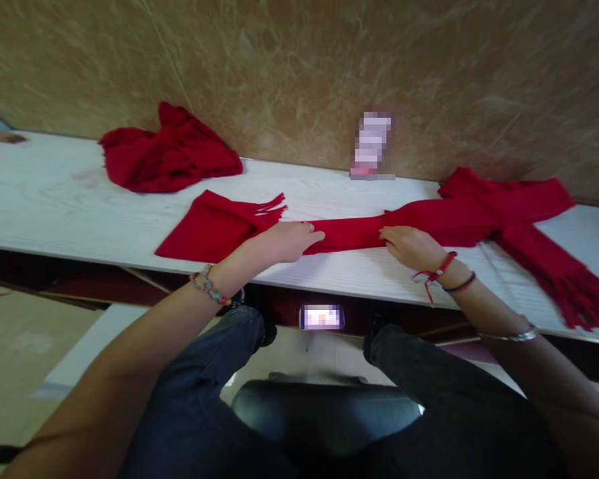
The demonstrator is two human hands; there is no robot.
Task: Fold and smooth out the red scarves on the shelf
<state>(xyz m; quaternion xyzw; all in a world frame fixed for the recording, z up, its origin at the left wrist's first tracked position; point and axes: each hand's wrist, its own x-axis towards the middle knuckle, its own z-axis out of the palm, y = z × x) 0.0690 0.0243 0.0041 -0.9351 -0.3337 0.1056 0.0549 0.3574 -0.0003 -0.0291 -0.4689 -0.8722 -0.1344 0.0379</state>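
Observation:
A red scarf (352,233) lies in a long folded strip on the white board in front of me. My left hand (295,241) grips its near part, with the fingers curled down on the cloth. Towards the left, a wider flap of the scarf ends in fringe pointing at the wall. My right hand (410,245) pinches the strip farther right, where it meets a thicker folded section. Beyond that, red cloth crosses over itself, and a fringed end hangs towards the board's near right edge. Whether this is one scarf or two I cannot tell.
A crumpled red cloth (172,153) sits on the white board (54,193) at the back left. A blurred-out pinkish card or packet (372,145) leans on the brown marbled wall (289,73). Below the board's edge, a lit phone-like object (321,317) shows between my knees.

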